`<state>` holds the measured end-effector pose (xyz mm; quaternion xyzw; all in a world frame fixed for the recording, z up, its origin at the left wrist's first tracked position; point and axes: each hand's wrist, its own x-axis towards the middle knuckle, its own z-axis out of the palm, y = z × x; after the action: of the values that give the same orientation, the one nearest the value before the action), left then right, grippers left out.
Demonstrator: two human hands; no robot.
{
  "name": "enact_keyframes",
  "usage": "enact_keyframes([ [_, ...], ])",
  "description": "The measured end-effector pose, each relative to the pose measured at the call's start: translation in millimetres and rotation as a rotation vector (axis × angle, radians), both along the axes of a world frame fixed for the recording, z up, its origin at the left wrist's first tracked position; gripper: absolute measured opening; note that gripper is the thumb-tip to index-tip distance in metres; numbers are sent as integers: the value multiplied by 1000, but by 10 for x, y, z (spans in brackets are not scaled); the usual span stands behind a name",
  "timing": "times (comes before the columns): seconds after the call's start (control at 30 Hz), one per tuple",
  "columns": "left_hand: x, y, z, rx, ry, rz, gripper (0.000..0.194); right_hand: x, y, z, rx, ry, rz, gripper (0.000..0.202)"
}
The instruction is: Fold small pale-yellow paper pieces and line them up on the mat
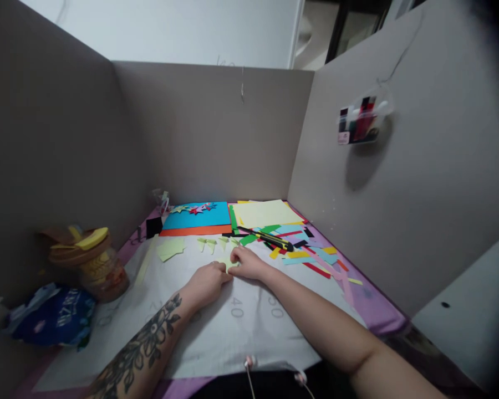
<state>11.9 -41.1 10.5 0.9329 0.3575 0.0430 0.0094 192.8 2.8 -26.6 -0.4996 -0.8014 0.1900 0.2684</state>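
Note:
My left hand (208, 281) and my right hand (246, 262) meet near the middle of the white sheet. Between their fingertips is a small pale green paper piece (228, 264), pressed by the closed fingers of both. Just beyond them stand several small folded pale green pieces (212, 245) in a row. A flat pale green scrap (170, 249) lies to their left. Behind my right hand, a black and yellow cutter (276, 240) rests beside coloured paper strips (305, 260).
Blue paper (199, 218) bearing small paper stars and a cream paper stack (266, 213) lie at the back. At left are a brown-lidded jar (103, 269) and a blue packet (54, 316). Grey panels (216, 127) enclose the table; a clear container (363, 119) hangs at right.

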Motion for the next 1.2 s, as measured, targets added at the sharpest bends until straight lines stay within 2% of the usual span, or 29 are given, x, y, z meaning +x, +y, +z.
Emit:
enact_keyframes([
  [0.27, -47, 26, 14, -70, -65, -38, 28, 170, 11, -2, 43, -9, -124, 12],
  [0.33, -50, 42, 8, -84, -100, -58, 30, 191, -19, 11, 116, 33, -135, 12],
  [0.43, -52, 63, -3, -99, -140, -54, 32, 185, -108, 28, 203, 109, 61, 27],
  [0.53, -70, 86, -10, -139, -169, -53, 33, 171, -211, 46, 190, 61, 306, 34],
  [0.6, -91, 112, -18, -159, -192, -71, 35, 174, -256, 63, 165, 9, 362, 36],
  [0.83, -145, 220, -72, -62, -263, -6, 33, 171, -257, 105, 82, -12, 274, 30],
  [1.03, -132, 210, -107, -104, -267, -29, 33, 35, -184, 26, 36, 36, 87, 18],
  [1.2, -108, 151, -91, -118, -232, -38, 29, -30, -116, 2, 18, -7, 0, 9],
])
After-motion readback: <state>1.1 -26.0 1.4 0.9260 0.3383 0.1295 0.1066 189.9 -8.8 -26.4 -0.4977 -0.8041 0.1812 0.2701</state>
